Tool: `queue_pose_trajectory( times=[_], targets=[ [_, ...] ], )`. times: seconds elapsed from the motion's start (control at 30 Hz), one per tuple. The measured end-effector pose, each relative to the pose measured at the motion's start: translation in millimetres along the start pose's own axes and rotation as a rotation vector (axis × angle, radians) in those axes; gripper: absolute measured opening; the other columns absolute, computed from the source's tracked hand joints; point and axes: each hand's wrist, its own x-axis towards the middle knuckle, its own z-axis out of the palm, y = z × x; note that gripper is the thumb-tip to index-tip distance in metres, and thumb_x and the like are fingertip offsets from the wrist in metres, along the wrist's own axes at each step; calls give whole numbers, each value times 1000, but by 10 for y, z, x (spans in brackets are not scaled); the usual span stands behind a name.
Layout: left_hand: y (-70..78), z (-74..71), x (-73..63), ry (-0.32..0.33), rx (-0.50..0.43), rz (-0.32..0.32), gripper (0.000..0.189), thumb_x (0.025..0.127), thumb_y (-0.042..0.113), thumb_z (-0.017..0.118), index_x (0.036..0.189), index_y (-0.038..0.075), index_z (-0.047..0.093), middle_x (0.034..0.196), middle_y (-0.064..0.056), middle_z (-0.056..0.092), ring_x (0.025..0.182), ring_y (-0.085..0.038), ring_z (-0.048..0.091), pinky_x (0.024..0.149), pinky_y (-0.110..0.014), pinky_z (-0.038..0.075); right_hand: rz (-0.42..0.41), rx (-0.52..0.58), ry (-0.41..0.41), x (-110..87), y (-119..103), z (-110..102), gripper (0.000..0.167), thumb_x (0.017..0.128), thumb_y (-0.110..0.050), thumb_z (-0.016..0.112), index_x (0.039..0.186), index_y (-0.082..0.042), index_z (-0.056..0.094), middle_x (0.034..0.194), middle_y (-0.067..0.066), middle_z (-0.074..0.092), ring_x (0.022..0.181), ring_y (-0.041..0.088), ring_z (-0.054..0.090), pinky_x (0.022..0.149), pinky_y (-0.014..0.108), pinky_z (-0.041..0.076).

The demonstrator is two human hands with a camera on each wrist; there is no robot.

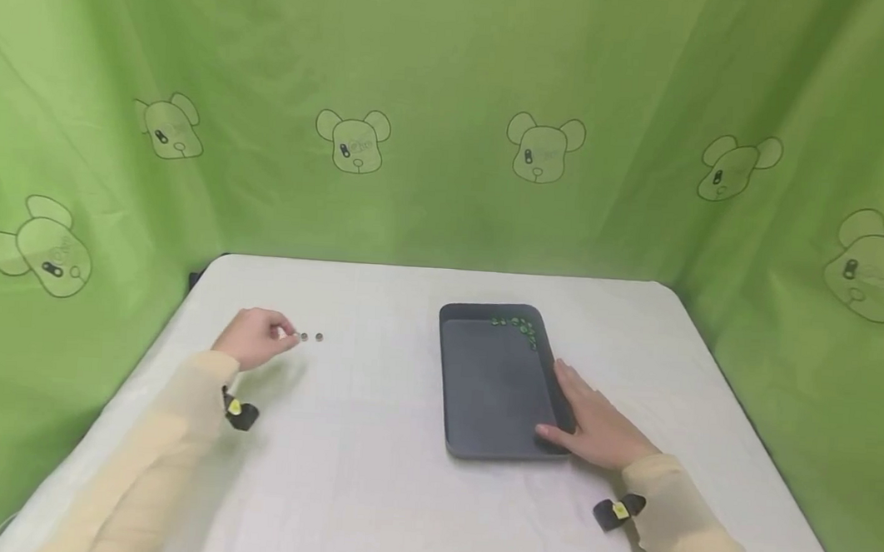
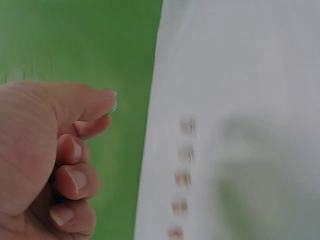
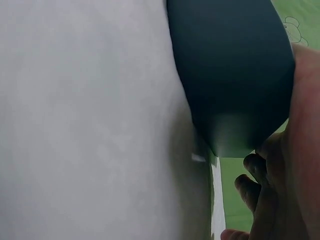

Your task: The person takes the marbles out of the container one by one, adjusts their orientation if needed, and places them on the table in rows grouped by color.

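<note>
In the head view my left hand (image 1: 257, 338) is over the left part of the table, thumb and forefinger pinched together. A small shiny piece with a green edge (image 2: 114, 106) peeks out between those fingertips in the left wrist view; most of it is hidden. Just right of the fingertips lie small round pieces (image 1: 319, 337); the left wrist view has several such pieces (image 2: 182, 178) in a blurred row. My right hand (image 1: 598, 422) rests along the right side of a dark grey baking tray (image 1: 481, 386), fingers extended, thumb over the rim.
Several small green pieces (image 1: 524, 329) lie in the tray's far right corner. The tray stands right of the middle on a white-covered table (image 1: 358, 438). Green curtains (image 1: 445, 209) with bear-head drawings hang behind the table and at both sides.
</note>
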Motion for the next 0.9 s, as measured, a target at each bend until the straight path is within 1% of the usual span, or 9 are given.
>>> queue_pose_trajectory(
  times=[0.07,0.17,0.3,0.37,0.5,0.6,0.73,0.9],
  targets=[
    [-188,-49,-60,-6,10,-49,22,88,27,69,97,8,72,85,-6,66,77,-22,56,71,-39,45,0,-2,-1,2,2,-1,107,84,-64,60,154,-5,4,159,18,11,142,39,20,112,53,23],
    [-413,-82,-131,-26,23,-109,23,88,29,69,96,7,71,86,-7,65,79,-23,56,71,-39,45,-4,1,3,8,4,-10,108,84,-63,61,154,-5,4,158,19,12,142,39,20,112,53,23],
    [-588,-80,-170,-59,30,-161,25,89,29,67,96,5,70,87,-10,65,80,-24,57,70,-39,45,6,9,0,-4,17,-26,108,83,-63,61,154,-6,3,158,19,12,142,39,20,112,54,23],
    [-646,-71,-168,-70,32,-185,25,89,29,66,96,4,70,91,-12,66,81,-25,58,72,-40,46,11,15,-2,-11,25,-24,108,84,-63,61,154,-6,3,158,19,12,142,39,19,111,54,22],
    [-707,-60,-181,-89,38,-232,24,89,28,67,94,4,69,92,-12,68,81,-25,58,72,-40,46,17,14,-2,-9,29,-4,108,84,-63,61,154,-7,1,159,18,11,142,39,19,111,54,22],
    [-731,-48,-215,-89,35,-272,23,88,27,67,91,5,69,88,-11,68,78,-25,57,69,-39,44,23,14,-3,-1,17,3,108,84,-64,61,154,-7,1,159,18,11,142,39,19,112,54,22],
    [-789,-6,-252,-85,42,-313,21,88,27,68,89,5,69,88,-11,68,79,-26,58,69,-40,44,26,20,-8,9,4,7,107,84,-63,60,154,-7,2,159,18,11,143,38,19,112,53,21],
    [-832,49,-267,-67,38,-314,23,89,27,66,92,4,70,93,-15,69,84,-30,59,77,-47,46,28,25,-10,11,-2,19,106,84,-63,60,154,-6,3,159,18,12,142,38,19,112,52,22]
  ],
)
